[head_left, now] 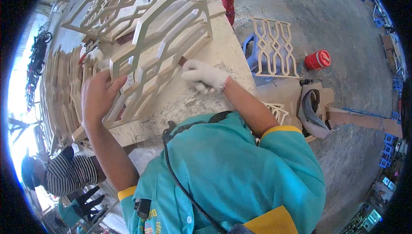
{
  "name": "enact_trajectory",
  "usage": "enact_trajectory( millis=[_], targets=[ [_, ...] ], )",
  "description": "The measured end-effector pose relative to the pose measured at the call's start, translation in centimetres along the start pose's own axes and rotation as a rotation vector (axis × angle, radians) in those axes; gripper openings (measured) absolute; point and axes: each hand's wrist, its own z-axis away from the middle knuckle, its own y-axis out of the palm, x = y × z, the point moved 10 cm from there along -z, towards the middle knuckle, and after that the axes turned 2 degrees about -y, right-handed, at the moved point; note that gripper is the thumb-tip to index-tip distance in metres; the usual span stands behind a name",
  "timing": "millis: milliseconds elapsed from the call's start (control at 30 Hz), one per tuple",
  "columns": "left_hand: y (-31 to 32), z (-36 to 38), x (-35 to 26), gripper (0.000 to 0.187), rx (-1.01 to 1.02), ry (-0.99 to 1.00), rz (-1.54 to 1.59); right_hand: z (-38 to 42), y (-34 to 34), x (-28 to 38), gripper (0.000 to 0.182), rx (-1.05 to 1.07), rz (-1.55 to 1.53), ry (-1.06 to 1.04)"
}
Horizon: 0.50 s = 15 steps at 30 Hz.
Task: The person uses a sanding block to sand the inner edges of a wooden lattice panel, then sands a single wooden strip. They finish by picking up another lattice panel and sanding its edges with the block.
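My left hand point(99, 94) is bare and closed over the near edge of the wooden lattice panel point(161, 49), fingers curled round one of its pale bars and thumb on top. My right hand point(204, 76) wears a white glove and is pressed against the panel's right edge; it seems to be clamped on something small and dark, perhaps a sanding block, but the glove hides it and I cannot tell for sure.

The panel lies tilted across the workbench point(219, 49), on top of another lattice panel point(113, 6) farther back. To my left, cut wooden pieces point(64, 92) stand stacked on edge. On the concrete floor to my right, a smaller lattice point(274, 47) leans on a blue stool point(249, 54), with a red container point(318, 60) beside it. A person in a striped shirt point(71, 173) is below left.
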Motion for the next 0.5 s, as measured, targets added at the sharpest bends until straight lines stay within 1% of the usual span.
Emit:
enact_trajectory(
  millis=[100, 200, 267, 300, 400, 500],
  targets=[
    [0.1, 0.0, 0.5, 0.039, -0.004, -0.024, -0.011, -1.8, -3.2, -1.4, 0.030, -0.112, -0.145, 0.021],
    [-0.5, 0.8, 0.3, 0.039, -0.090, 0.039, -0.033, -0.2, 0.1, 0.4, 0.027, 0.009, -0.002, -0.069],
    [-0.3, 0.7, 0.6, 0.040, -0.061, 0.007, -0.036, -1.5, -1.7, -1.3, 0.032, 0.065, -0.033, -0.061],
    [-0.1, 0.6, 0.7, 0.040, -0.048, -0.002, -0.031, -1.9, -1.7, -1.0, 0.035, 0.083, -0.044, -0.056],
    [-0.2, 0.8, 0.7, 0.040, -0.074, -0.003, -0.046, -1.3, -2.5, -1.2, 0.049, -0.184, -0.132, -0.077],
    [-0.3, 0.9, 0.5, 0.041, -0.085, 0.007, -0.011, -1.1, -2.7, -1.7, 0.063, -0.248, 0.172, -0.051]
  ],
)
